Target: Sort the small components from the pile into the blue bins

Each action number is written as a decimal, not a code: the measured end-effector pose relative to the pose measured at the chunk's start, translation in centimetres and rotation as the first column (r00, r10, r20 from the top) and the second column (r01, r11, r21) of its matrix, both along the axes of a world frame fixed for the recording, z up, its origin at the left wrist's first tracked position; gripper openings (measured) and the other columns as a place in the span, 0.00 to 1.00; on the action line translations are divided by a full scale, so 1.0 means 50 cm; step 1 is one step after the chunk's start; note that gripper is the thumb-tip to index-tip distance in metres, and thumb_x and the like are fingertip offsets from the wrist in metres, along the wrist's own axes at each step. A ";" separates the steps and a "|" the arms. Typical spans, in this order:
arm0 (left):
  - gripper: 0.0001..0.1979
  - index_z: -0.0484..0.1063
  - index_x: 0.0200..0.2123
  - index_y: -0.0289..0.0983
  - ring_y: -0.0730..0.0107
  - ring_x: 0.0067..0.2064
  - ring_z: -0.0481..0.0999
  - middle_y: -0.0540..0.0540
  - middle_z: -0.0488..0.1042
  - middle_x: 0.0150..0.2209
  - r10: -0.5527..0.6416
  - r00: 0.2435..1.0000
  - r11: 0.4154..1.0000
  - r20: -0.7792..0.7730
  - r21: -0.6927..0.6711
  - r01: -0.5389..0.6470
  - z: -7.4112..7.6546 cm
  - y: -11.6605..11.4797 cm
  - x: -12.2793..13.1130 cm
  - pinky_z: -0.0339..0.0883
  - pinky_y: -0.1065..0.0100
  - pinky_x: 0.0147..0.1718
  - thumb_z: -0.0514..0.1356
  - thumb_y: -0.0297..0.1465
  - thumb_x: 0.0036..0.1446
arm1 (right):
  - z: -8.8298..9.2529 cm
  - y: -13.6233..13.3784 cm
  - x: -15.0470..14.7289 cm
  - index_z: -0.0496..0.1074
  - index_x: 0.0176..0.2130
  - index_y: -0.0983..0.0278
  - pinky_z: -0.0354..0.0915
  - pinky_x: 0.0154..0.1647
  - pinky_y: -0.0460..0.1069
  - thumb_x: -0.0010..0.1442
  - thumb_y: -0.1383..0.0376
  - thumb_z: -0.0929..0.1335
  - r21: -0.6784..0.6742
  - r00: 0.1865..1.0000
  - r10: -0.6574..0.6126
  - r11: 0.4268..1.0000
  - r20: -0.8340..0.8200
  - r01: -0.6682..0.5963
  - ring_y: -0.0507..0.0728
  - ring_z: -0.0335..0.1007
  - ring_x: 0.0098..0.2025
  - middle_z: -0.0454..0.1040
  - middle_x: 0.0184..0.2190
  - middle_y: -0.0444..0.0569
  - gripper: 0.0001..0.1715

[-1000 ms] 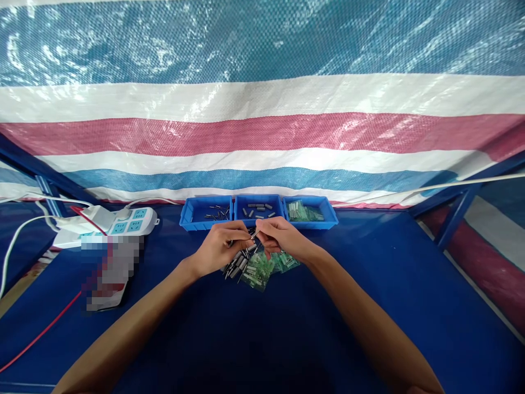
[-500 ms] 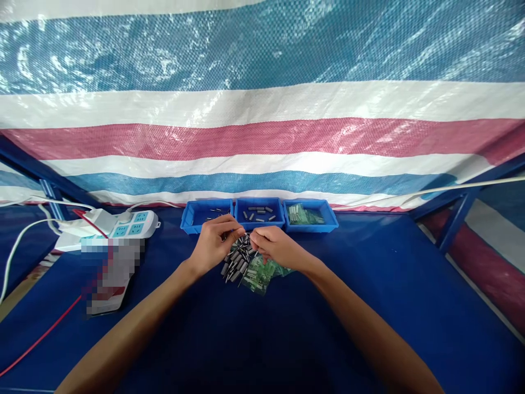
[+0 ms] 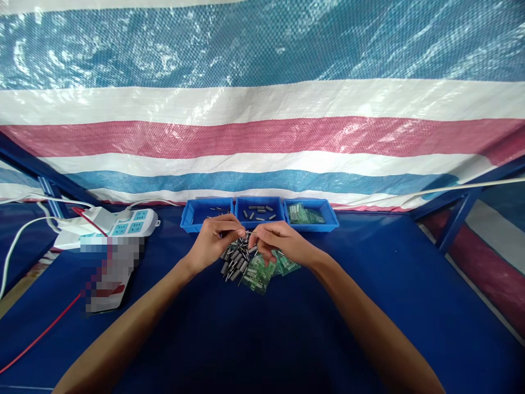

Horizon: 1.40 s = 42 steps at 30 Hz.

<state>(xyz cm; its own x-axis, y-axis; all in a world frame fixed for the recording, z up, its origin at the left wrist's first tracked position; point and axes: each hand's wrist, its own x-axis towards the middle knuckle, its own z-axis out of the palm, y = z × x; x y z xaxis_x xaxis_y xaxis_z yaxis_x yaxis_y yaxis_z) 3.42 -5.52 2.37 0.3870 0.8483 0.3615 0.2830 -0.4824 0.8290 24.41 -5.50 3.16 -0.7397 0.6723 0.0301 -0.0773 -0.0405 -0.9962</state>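
My left hand (image 3: 214,241) and my right hand (image 3: 280,241) meet fingertip to fingertip above a small heap on the blue table. Both are closed in a pinch on a thin grey pin-like part held between them, too small to name. Under the hands lies a pile of several grey cylindrical parts (image 3: 235,261) with wire leads. Beside that pile, lower right, lie several small green circuit boards (image 3: 259,273), partly hidden by my right hand.
Three blue trays stand in a row at the table's back: the left tray (image 3: 192,214) holds thin pins, the middle tray (image 3: 259,201) grey cylinders, the right tray (image 3: 328,214) green boards. A white power strip (image 3: 123,222) with cables and a red wire (image 3: 41,334) lie on the left. A striped tarp hangs behind.
Both hands dipped toward the pile and drew together half a second ago. They have since lifted slightly, and more of the green boards shows beside my right hand.
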 end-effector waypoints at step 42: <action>0.13 0.75 0.33 0.34 0.82 0.20 0.55 0.48 0.72 0.29 0.183 0.982 0.978 -0.036 -0.095 -0.186 -0.020 -0.001 0.012 0.49 0.73 0.18 0.63 0.40 0.55 | -0.037 0.015 -0.010 0.60 0.41 0.63 0.67 0.25 0.47 0.61 0.49 0.66 -0.285 0.983 -0.081 0.958 -0.165 0.031 0.45 0.55 0.17 0.57 0.20 0.35 0.21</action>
<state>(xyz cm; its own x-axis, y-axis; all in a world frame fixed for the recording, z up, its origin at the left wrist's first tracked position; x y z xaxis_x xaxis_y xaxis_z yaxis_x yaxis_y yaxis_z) 4.01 -5.60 1.37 0.2292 0.9366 0.2651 0.3821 -0.3370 0.8605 23.90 -4.73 1.30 -0.7005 0.7125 -0.0413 -0.2581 -0.3069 -0.9161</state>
